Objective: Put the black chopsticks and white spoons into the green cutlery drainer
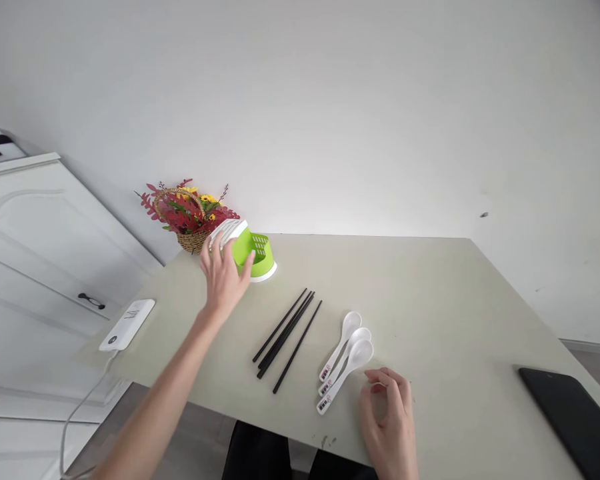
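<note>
A green and white cutlery holder [263, 267] with a slotted basket stands at the back left of the table. My left hand [223, 273] grips it from the near side, fingers over its white part and thumb by the green basket. Several black chopsticks [286, 333] lie at a slant in the middle. To their right, three white spoons [349, 360] with printed handles overlap one another. My right hand [389, 423] rests on the table just right of the spoons, its fingers curled in a loose ring around nothing.
A wicker basket of red and yellow artificial flowers [193, 213] stands behind the holder. A white corded device [127, 325] lies at the left edge, beside a white cabinet [45, 267]. A black phone [575, 413] lies at the right edge. The wall [360, 133] borders the table's back.
</note>
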Demonstrator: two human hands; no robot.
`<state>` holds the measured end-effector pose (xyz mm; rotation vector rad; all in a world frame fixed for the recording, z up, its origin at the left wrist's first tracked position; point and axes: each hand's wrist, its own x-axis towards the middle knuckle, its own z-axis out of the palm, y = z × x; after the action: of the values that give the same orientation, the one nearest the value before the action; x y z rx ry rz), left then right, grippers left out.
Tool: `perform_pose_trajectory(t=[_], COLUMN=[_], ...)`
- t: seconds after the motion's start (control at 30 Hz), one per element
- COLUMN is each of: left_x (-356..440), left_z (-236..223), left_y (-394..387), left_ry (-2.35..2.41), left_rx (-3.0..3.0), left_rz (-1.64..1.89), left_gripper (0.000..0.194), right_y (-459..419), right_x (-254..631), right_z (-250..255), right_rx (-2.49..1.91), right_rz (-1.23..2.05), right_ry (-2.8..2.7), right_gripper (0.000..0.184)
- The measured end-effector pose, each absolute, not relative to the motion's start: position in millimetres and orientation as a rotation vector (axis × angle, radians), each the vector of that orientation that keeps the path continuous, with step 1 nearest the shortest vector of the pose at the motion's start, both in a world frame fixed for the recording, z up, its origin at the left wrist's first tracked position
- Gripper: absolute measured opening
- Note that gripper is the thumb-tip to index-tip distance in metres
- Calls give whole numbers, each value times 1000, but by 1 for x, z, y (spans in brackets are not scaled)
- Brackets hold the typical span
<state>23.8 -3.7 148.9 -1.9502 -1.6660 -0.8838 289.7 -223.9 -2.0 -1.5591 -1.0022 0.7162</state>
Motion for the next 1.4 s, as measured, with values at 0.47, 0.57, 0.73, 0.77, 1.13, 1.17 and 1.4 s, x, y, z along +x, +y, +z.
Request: perform_pose_trajectory(t=[0.47,0.57,0.73,0.77,1.13,1.17,1.4], left_x=[-27,0,69,84,175,178,178], left_z=[142,142,147,147,138,138,139], left_y=[70,68,66,64,33,30,14], left_ry=[-1688,-1685,-1700,-1691,-1543,-1527,-1428], left_rx=[-2061,-2097,-2244,-2282,-2546,-2554,-2625], left_rz=[-784,-780,-695,-667,-617,-614,-651], left_gripper=[55,57,64,65,70,69,62], right_y=[-220,-220,-219,-219,-215,-215,-214], right_x=[301,300,291,289,294,292,288], right_z=[-30,-30,-18,-17,-28,-27,-33], right_rx=[-1477,-1484,-1510,-1511,-1455,-1457,-1533], right_rz=[682,684,676,662,609,607,676], right_ry=[-1081,-1047,-981,-973,-1027,-993,-931], right_gripper=[23,23,26,26,25,25,31])
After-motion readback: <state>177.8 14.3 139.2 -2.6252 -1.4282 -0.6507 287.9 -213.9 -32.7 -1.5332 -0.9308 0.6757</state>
